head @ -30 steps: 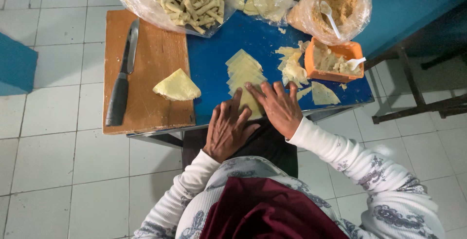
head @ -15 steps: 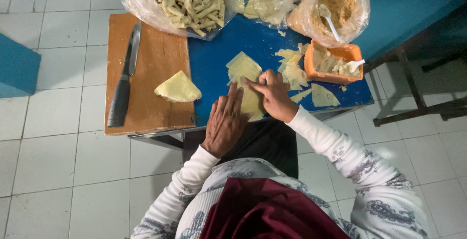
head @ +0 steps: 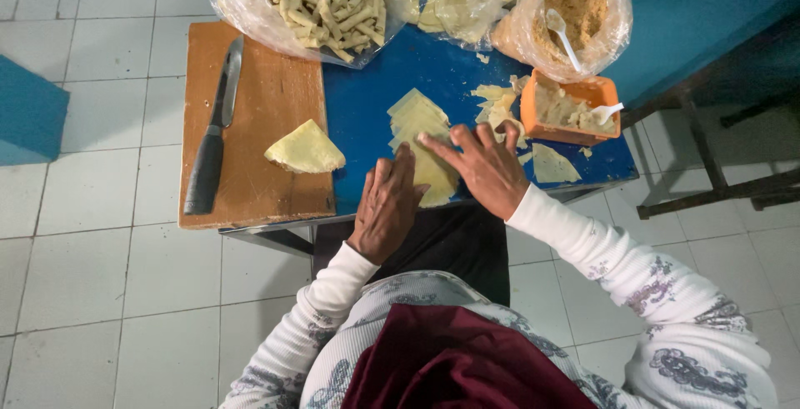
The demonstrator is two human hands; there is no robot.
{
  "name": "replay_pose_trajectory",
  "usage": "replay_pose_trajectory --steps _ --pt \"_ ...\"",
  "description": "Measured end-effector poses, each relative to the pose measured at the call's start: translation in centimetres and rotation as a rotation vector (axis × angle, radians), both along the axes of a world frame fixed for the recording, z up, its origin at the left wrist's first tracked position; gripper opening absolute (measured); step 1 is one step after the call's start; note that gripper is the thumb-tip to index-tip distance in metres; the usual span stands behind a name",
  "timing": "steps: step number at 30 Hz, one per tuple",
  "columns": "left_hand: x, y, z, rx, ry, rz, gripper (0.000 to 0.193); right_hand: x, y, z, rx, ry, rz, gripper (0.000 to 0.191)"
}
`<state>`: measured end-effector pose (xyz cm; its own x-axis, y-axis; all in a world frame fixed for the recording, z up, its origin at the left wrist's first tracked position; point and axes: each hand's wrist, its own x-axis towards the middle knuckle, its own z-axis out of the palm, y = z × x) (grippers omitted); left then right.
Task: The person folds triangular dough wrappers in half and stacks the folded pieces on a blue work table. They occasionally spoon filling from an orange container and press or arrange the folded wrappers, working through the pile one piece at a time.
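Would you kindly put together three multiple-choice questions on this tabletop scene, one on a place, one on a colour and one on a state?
1. Where does the knife lie?
A. on the wooden board
B. in the orange tub
C. on the floor

2. What colour is the table top?
A. red
B. blue
C. white

3. How are the two hands?
A. both in fists
B. both flat, fingers out, on the pale sheets
C. both lifted off the table

Answers: 1 A, the knife rests along the board's left side. 2 B, the bare surface is blue. 3 B, the left hand and the right hand press open on the sheets.
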<state>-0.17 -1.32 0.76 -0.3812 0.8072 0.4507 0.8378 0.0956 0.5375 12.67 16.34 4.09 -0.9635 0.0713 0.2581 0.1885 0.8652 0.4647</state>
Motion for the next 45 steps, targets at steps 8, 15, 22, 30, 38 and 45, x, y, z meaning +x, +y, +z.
replay_pose_trajectory --steps 8,15,22,30,38,45 --pt "-1.2 0.2 0.3 0.041 0.065 -0.023 0.044 -1.1 0.1 -2.0 0.061 -0.071 -0.028 0.080" --pt "-1.7 0.8 0.1 -0.004 0.122 -0.046 0.047 -2.6 0.6 -2.1 0.228 -0.127 -0.088 0.079" --pt "-1.8 1.0 0.1 -0.003 0.143 -0.046 0.043 -3.6 1.0 -1.4 0.339 -0.126 -0.095 0.071" --pt "-1.9 1.2 0.3 0.042 0.163 -0.027 0.048 -5.5 4.0 -0.6 -0.651 0.218 0.025 0.072" --pt "-2.8 2.1 -0.4 0.065 0.126 -0.052 0.047 -4.7 3.1 -2.6 0.073 0.018 -0.026 0.068" --pt "-2.8 2.4 -0.4 0.073 0.139 -0.042 0.048 -5.2 4.7 -0.6 0.107 -0.009 -0.073 0.065"
